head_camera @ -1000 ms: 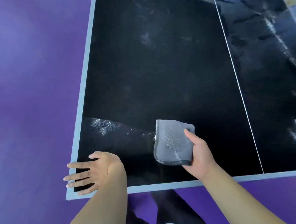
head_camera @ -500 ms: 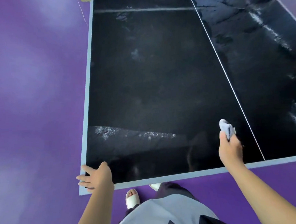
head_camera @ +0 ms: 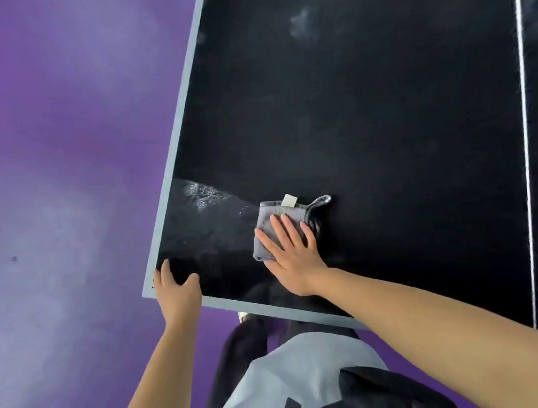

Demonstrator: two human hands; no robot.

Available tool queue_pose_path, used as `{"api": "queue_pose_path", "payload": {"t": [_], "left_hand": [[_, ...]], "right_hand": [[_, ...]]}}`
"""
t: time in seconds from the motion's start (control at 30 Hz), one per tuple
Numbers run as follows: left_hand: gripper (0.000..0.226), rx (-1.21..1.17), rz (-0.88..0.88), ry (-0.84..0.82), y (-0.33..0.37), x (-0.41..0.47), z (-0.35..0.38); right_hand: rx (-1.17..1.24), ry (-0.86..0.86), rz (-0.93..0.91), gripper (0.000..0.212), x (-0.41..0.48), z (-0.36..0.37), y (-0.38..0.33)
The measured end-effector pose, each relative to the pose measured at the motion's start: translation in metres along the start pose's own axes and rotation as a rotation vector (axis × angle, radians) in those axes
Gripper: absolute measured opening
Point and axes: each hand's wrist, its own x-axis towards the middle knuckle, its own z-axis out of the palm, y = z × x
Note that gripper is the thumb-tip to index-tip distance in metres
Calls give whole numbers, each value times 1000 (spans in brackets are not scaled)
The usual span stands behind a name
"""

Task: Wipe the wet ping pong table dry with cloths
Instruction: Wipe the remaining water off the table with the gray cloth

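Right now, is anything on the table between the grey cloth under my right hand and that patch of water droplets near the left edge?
Nothing visible. The right hand presses the folded grey cloth flat on the black table; the droplet patch lies just left of it, bare surface between. The left hand grips the near corner, below that path.

1. Ping pong table [head_camera: 381, 120] — black top with a pale blue-grey edge band and a white centre line; a patch of glistening water droplets lies near its left edge.
2. Cloth [head_camera: 267, 222] — grey, folded, with a small white tag, lying flat just right of the wet patch.
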Motion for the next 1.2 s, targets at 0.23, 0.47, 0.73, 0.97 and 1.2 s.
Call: {"api": "queue_pose_path", "payload": {"t": [0.23,0.47,0.73,0.97,1.2], "left_hand": [[85,211,59,-142,-17,-25,-3],[88,424,96,-364,-17,-18,-26],[94,460,38,-624,-22,0,-40],[95,483,6,-740,-3,-1,-48],[83,300,4,-796,-6,4,-66]], "right_hand": [[95,-87,-159,59,132,-45,-102],[885,-245,-175,47,194,-115,-159],[1365,-139,-134,39,33,-162,-46],[-45,-217,-352,63,-66,-26,37],[-406,52,-484,66,30,7,-39]]}}
